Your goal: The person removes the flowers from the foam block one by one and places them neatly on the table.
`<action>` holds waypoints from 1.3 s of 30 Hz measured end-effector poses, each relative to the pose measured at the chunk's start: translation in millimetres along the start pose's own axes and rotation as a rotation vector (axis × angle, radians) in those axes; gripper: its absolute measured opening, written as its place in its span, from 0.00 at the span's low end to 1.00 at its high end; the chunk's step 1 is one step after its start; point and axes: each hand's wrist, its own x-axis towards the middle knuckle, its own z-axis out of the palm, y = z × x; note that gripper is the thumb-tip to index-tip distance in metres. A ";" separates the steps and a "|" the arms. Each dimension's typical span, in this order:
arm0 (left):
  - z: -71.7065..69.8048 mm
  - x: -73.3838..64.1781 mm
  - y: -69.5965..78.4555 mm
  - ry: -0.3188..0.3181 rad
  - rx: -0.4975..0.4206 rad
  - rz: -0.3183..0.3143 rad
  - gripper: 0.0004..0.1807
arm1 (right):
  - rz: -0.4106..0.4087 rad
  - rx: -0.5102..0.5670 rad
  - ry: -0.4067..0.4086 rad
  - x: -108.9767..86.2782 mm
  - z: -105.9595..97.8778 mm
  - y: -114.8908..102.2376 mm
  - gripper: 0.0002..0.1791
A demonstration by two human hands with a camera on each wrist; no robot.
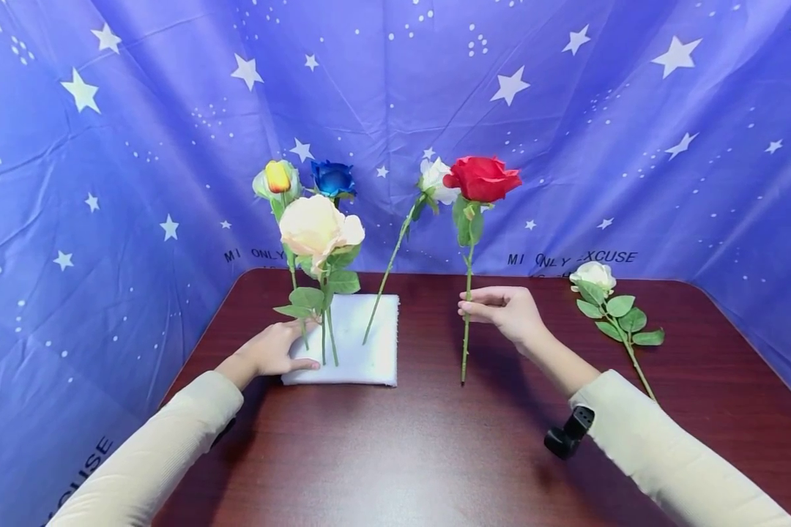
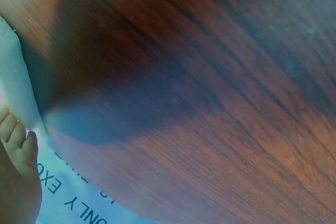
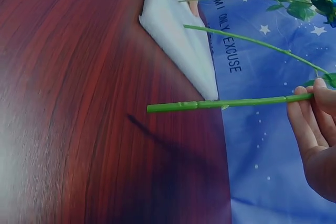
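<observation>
My right hand (image 1: 510, 311) pinches a red rose (image 1: 484, 179) partway down its green stem. The rose stands upright above the table, right of a white foam block (image 1: 381, 322). In the right wrist view the cut end of its stem (image 3: 178, 106) is apart from the foam. My left hand (image 1: 273, 348) rests on the block's left side, thumb extended along the front; stems and leaves partly hide its fingers. Stuck in the foam are a cream rose (image 1: 313, 227), a blue rose (image 1: 333, 178), a yellow-orange flower (image 1: 278, 176) and a white rose (image 1: 435, 183) leaning right.
Another white rose (image 1: 593, 278) with a leafy stem lies on the right part of the dark red wooden table (image 1: 395, 454). A blue curtain (image 1: 382, 88) printed with white stars surrounds the table at the back and sides.
</observation>
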 end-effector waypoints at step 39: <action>1.1 -0.8 -2.5 0.009 -0.014 -0.005 0.47 | 0.105 0.099 -0.121 -38.9 -111.0 19.5 0.12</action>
